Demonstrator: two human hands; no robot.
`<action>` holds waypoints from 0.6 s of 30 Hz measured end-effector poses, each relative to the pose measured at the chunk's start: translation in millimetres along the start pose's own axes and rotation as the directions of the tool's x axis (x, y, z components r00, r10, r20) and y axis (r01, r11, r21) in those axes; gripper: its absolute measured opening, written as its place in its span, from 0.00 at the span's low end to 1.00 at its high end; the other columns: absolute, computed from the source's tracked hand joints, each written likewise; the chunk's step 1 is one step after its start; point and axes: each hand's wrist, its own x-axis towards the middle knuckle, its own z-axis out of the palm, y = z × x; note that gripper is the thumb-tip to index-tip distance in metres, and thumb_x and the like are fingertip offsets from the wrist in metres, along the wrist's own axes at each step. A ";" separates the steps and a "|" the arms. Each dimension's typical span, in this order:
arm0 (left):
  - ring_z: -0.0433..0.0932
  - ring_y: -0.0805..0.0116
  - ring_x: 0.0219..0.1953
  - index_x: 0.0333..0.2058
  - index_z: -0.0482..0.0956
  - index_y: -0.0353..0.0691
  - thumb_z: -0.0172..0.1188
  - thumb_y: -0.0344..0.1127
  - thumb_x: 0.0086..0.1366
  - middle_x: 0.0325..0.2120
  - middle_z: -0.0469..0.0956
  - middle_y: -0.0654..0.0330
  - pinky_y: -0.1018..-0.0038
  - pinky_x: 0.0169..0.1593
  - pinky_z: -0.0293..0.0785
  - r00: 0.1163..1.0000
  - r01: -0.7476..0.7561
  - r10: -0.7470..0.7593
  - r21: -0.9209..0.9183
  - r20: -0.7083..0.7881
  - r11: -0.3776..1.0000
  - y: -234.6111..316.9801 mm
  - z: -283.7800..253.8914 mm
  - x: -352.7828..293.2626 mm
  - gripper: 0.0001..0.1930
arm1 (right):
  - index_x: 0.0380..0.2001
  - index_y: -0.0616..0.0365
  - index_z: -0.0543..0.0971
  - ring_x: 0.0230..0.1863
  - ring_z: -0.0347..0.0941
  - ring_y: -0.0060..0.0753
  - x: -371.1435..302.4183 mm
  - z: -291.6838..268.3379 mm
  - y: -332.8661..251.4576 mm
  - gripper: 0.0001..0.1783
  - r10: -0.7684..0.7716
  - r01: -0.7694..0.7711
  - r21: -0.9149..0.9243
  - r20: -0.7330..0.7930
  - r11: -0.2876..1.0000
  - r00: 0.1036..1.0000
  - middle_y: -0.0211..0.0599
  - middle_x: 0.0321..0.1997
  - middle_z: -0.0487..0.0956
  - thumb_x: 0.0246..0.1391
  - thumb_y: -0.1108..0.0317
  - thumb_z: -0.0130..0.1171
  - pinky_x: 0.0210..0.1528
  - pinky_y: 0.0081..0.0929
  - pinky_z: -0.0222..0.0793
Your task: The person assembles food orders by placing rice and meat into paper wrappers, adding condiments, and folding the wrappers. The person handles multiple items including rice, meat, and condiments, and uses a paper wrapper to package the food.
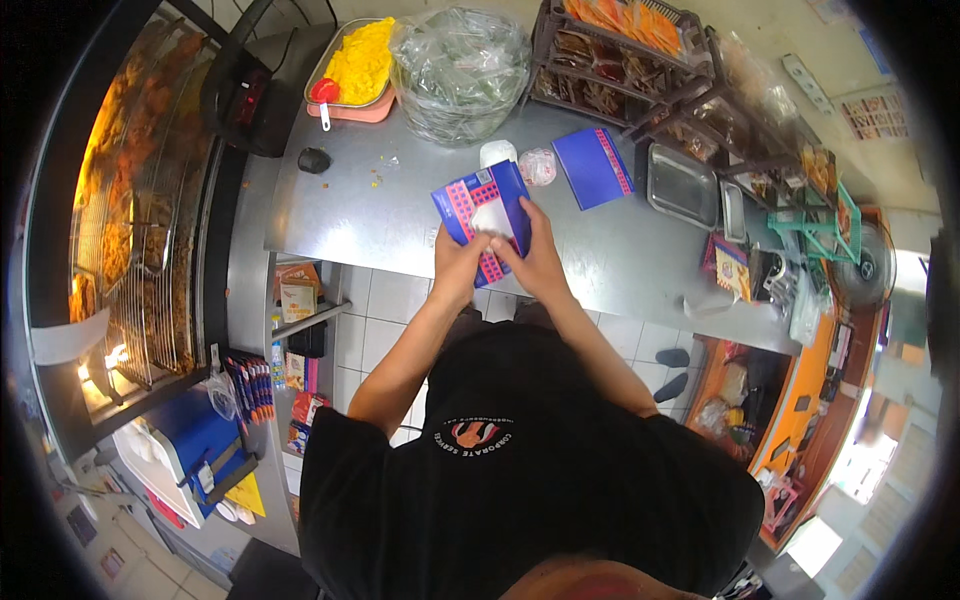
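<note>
Above the steel table's near edge, I hold a blue paper carton with a pink checked pattern between both hands. My left hand closes on its left lower side. My right hand wraps the right side, and the thumbs meet over the front. A white patch shows on the carton just above my thumbs; whether it is print or contents I cannot tell. Just beyond the carton sit a white round bundle and a white wrapped bundle with reddish print. Another blue carton lies flat to their right.
A tray of yellow food with a red-and-white utensil stands at the back left, beside a large clear plastic bag. Dark racks of packets and a metal tray occupy the right. A lit food warmer stands left.
</note>
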 end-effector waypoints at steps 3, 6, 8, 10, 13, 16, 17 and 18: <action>0.85 0.69 0.42 0.55 0.75 0.33 0.70 0.23 0.62 0.42 0.84 0.57 0.71 0.46 0.83 0.999 -0.025 0.024 0.030 0.036 0.999 8.0 -10.2 31.2 0.23 | 0.74 0.60 0.61 0.74 0.62 0.57 34.1 0.7 0.2 0.46 0.035 -0.035 0.002 -0.006 0.999 0.999 0.60 0.74 0.64 0.59 0.59 0.72 0.72 0.48 0.63; 0.82 0.69 0.47 0.59 0.72 0.34 0.77 0.35 0.63 0.48 0.81 0.56 0.70 0.52 0.80 0.998 -0.055 0.051 0.142 0.038 0.988 25.6 -24.2 46.1 0.30 | 0.75 0.58 0.62 0.72 0.66 0.51 47.9 -3.2 5.2 0.42 0.172 -0.164 0.321 0.001 0.933 0.985 0.51 0.72 0.69 0.62 0.62 0.69 0.73 0.43 0.63; 0.80 0.69 0.50 0.60 0.71 0.33 0.76 0.39 0.65 0.51 0.80 0.54 0.70 0.54 0.78 1.000 -0.010 0.013 0.106 -0.026 0.994 31.5 -34.4 64.0 0.32 | 0.74 0.56 0.64 0.68 0.72 0.43 61.7 -12.8 7.9 0.36 0.262 -0.190 0.580 -0.043 0.792 0.964 0.41 0.68 0.74 0.66 0.64 0.63 0.72 0.42 0.66; 0.78 0.69 0.53 0.61 0.70 0.32 0.75 0.42 0.67 0.53 0.79 0.53 0.70 0.55 0.77 0.986 0.130 -0.133 -0.038 -0.097 0.991 34.0 -40.0 64.9 0.32 | 0.72 0.54 0.66 0.68 0.72 0.42 52.1 -30.0 30.8 0.32 0.407 -0.255 0.801 0.015 0.541 0.913 0.40 0.69 0.74 0.69 0.61 0.60 0.70 0.45 0.69; 0.79 0.69 0.47 0.60 0.71 0.33 0.72 0.45 0.70 0.48 0.80 0.57 0.71 0.51 0.77 0.981 0.105 -0.077 0.153 -0.178 0.983 6.8 -50.8 76.1 0.30 | 0.70 0.52 0.68 0.67 0.74 0.42 22.7 -48.6 72.7 0.27 0.457 -0.177 0.949 0.040 0.261 0.889 0.38 0.69 0.74 0.73 0.56 0.54 0.67 0.48 0.73; 0.80 0.71 0.43 0.57 0.75 0.36 0.67 0.40 0.73 0.42 0.81 0.61 0.72 0.47 0.77 0.984 -0.029 0.105 0.453 -0.143 0.891 -26.8 -82.4 83.2 0.21 | 0.69 0.49 0.68 0.66 0.74 0.42 -11.0 -59.7 74.6 0.27 0.434 -0.142 0.943 -0.004 0.302 0.901 0.35 0.69 0.76 0.75 0.49 0.51 0.65 0.51 0.74; 0.80 0.72 0.42 0.56 0.75 0.37 0.67 0.38 0.73 0.41 0.81 0.62 0.73 0.45 0.77 0.973 -0.087 0.183 0.512 -0.141 0.855 -33.5 -87.4 82.6 0.18 | 0.69 0.48 0.68 0.66 0.75 0.42 -19.2 -67.1 72.5 0.27 0.428 -0.138 0.922 -0.032 0.361 0.903 0.34 0.68 0.76 0.75 0.47 0.50 0.64 0.52 0.74; 0.80 0.72 0.42 0.55 0.76 0.37 0.66 0.35 0.73 0.41 0.81 0.62 0.73 0.45 0.78 0.972 -0.010 0.107 0.420 -0.207 0.907 -40.7 -101.2 89.5 0.16 | 0.69 0.46 0.68 0.64 0.75 0.40 -31.7 -68.7 95.3 0.27 0.505 -0.166 0.901 -0.066 0.400 0.861 0.33 0.67 0.77 0.76 0.46 0.49 0.62 0.49 0.74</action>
